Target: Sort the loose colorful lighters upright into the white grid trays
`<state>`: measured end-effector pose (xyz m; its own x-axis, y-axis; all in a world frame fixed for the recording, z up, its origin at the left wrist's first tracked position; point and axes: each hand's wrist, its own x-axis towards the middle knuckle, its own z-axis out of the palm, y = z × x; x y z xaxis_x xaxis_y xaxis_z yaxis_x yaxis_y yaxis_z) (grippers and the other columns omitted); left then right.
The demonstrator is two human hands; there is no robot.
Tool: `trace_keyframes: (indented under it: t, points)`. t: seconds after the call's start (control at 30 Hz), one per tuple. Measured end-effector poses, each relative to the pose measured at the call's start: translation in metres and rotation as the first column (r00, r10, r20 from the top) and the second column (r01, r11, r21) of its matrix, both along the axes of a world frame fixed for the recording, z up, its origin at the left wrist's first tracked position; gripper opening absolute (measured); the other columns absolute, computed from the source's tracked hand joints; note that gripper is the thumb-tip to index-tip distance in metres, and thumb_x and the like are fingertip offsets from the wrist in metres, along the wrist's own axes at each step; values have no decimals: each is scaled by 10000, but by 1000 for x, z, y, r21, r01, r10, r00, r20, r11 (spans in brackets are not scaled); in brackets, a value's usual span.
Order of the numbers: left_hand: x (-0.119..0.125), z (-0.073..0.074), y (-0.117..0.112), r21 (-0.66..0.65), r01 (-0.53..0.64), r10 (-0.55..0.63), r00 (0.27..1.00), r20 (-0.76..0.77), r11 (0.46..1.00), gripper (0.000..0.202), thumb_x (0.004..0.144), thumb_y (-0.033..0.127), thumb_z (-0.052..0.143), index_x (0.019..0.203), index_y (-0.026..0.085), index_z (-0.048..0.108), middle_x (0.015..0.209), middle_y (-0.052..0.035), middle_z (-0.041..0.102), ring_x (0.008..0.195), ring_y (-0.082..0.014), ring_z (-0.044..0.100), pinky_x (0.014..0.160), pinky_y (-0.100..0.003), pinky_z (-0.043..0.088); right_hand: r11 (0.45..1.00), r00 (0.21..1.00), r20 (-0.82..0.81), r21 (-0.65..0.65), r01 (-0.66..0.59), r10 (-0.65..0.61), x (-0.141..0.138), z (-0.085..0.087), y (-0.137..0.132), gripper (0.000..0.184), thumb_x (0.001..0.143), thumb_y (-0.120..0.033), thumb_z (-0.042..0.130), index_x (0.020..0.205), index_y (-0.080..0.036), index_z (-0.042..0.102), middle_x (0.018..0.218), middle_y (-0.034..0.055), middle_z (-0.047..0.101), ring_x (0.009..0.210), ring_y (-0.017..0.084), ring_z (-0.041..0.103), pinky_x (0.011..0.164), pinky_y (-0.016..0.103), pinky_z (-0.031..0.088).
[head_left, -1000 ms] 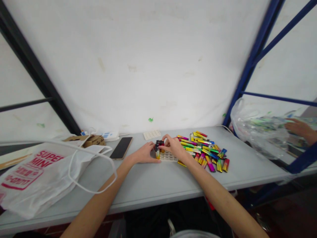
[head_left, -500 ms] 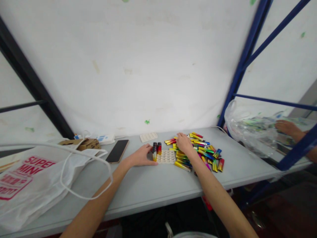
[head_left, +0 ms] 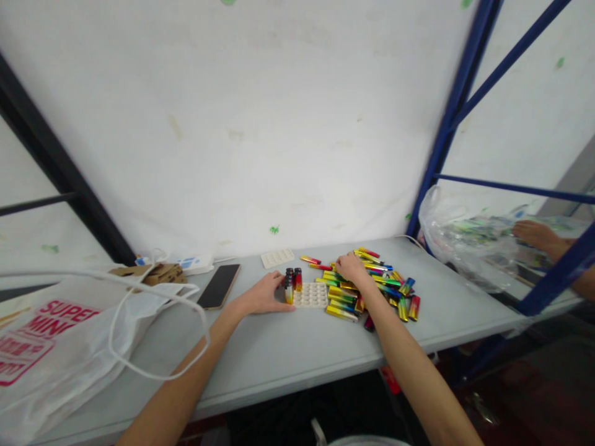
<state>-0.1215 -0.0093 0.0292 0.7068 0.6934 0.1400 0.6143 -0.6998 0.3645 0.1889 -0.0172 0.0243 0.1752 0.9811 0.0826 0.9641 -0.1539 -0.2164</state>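
Got a small bunch of dark-topped lighters (head_left: 298, 282) standing upright in the left end of a pale holed tray (head_left: 317, 296), with rows of holes showing to the right of them. Also got a messy pile of shiny lighters (head_left: 341, 313) lying flat just right of that tray, mostly yellow, red, green and blue. Can see the left hand (head_left: 264, 294) bent in a wide C around the tray's left end, thumb by the near corner, fingers right next to the upright bunch. Can't tell whether actually gripping anything or just resting there. Can see the right hand (head_left: 352, 267) dipped into the pile, fingers down and tips hidden, so can't tell if pinching a lighter or loose. Moving out, can spot a second tray (head_left: 277, 257) behind the first, near the wall (head_left: 297, 124), plus a phone (head_left: 220, 286) flat on the tabletop (head_left: 279, 353) left of the left hand. Further left, got a white plastic bag (head_left: 60, 347) with red print and a white cable (head_left: 111, 274) looping over it. Way right, can see a blue post (head_left: 444, 139), a clear bag (head_left: 465, 238) past it and another person's hand (head_left: 534, 234) by that bag.
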Motion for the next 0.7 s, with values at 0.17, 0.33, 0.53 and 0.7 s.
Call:
trace_keyframes:
  t: [0.17,0.33,0.53,0.7]
  points:
    - [0,2,-2,-21,-21,21,1000,-8,1000,686,664,706,798,1075,174,664,1149,-144,643,1076,-364,628,982,-474,535,1000,1000,-29,16,5,-4,3,0,0,358,1007,-337,522,1206,-117,723,1283,236,669,1235,332,619,1026,425,451]
    - [0,2,-2,-25,-26,26,1000,-8,999,697,659,701,805,1086,168,671,1174,-152,644,1106,-377,623,1001,-481,530,991,994,-104,130,27,-13,-1,6,2,350,1077,-333,400,1272,-149,626,1130,182,745,1090,281,697,930,372,480]
    - [0,0,0,-14,-21,21,999,24,1000,691,638,718,808,1048,177,678,1139,-138,658,1071,-369,634,964,-468,541,876,841,-482,482,21,245,-6,10,6,446,1056,-505,379,1172,-205,687,793,43,757,764,229,703,791,319,497]
    - [1,1,-2,-20,-22,23,999,31,1000,703,644,719,807,1073,177,680,1157,-139,657,1075,-365,635,977,-466,534,843,717,-575,536,-34,394,-13,6,7,381,892,-543,620,1012,-217,774,831,50,769,764,227,664,735,322,489]
